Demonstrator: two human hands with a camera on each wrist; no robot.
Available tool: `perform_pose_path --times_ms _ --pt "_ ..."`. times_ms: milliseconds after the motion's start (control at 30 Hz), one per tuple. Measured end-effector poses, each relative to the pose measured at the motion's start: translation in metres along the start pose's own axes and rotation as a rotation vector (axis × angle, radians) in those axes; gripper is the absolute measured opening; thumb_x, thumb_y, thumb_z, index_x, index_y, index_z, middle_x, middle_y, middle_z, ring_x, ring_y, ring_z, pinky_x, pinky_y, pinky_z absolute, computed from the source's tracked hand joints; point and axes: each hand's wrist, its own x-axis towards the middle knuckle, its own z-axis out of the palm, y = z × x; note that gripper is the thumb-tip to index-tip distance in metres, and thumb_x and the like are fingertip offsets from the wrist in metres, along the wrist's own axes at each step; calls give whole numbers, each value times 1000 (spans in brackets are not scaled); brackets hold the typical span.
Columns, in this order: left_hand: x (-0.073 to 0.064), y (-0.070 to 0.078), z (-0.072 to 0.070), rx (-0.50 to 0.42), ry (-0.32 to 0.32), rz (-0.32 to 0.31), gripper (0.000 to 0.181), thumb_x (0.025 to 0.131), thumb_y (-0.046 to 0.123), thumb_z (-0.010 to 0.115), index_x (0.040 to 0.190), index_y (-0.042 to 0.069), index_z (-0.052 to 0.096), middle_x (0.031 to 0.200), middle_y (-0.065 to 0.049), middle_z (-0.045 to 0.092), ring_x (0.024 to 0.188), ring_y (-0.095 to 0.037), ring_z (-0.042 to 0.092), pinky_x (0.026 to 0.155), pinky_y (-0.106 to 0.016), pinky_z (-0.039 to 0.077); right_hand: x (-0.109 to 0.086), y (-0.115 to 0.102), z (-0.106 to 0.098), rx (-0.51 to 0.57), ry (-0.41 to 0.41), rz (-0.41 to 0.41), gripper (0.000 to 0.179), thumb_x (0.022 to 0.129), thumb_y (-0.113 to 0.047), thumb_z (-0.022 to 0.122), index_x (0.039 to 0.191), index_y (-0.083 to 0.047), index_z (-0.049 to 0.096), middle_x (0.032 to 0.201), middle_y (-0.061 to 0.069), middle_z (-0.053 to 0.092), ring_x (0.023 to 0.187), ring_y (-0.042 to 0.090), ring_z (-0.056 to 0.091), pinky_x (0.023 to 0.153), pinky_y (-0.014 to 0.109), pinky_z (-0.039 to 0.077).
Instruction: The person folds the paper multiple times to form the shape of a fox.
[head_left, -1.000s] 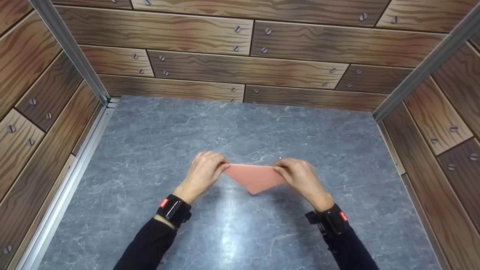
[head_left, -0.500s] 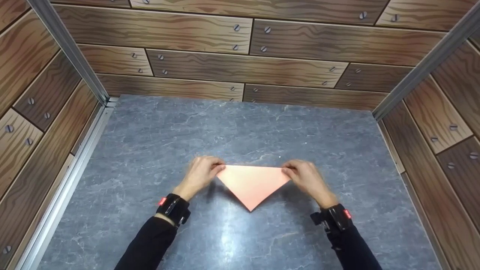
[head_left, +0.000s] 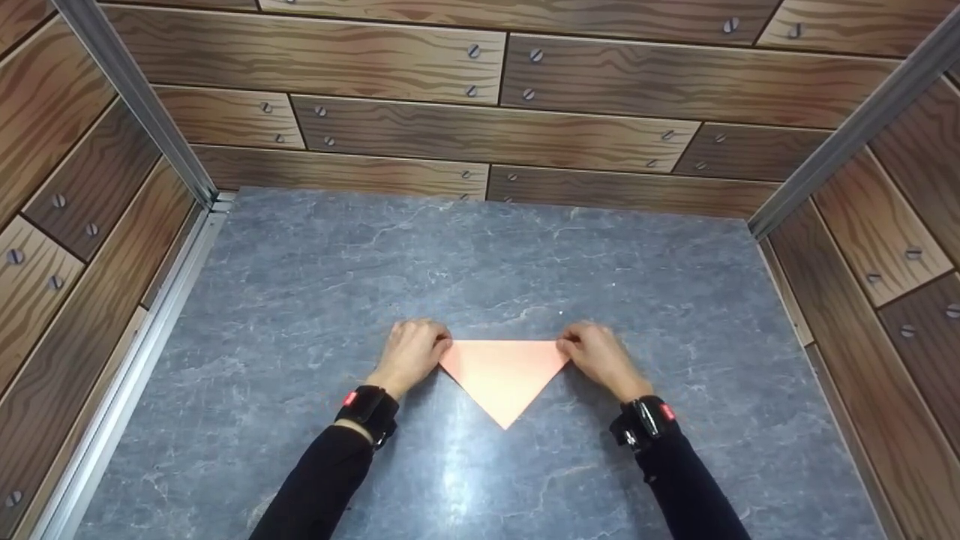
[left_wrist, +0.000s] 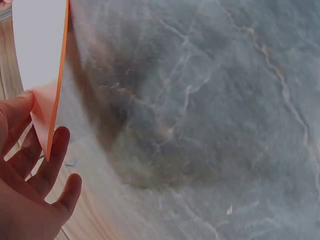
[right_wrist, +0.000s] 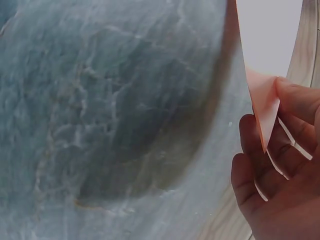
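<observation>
A folded triangle of orange-pink paper (head_left: 504, 379) is stretched between the two hands, its long straight edge at the far side and its point toward the person. My left hand (head_left: 411, 351) pinches the left corner, and my right hand (head_left: 602, 355) pinches the right one. In the left wrist view the thumb lies on the face of the paper (left_wrist: 42, 45), whose tip comes down past the fingers. The right wrist view has the paper (right_wrist: 270, 40) likewise pinched by thumb and fingers. A shadow lies beside the paper in both wrist views.
A grey marbled tabletop (head_left: 337, 255) spreads under the hands. Wood-patterned panels (head_left: 390, 67) stand at the back and both sides, with metal rails (head_left: 150, 112) at the corners. Both wrists wear black bands (head_left: 371, 412) over dark sleeves.
The paper's point has swung toward the person, so more of its face shows and it looks brighter. Both hands have come slightly nearer the person.
</observation>
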Motion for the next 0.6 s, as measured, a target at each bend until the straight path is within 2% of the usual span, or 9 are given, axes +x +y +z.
perform_pose_path --times_ms 333,600 --pt "4 -3 11 16 -7 -12 10 98 17 71 96 11 79 111 -7 70 108 -31 67 108 -59 40 7 9 11 18 -21 45 10 95 -12 72 101 -5 77 104 13 72 102 32 67 94 50 53" --pt "3 -4 18 44 -7 -9 9 99 16 69 105 12 75 111 -6 70 109 -30 67 107 -59 42 12 14 14 20 -19 70 10 94 -10 73 100 -4 77 105 14 70 103 34 66 94 51 53"
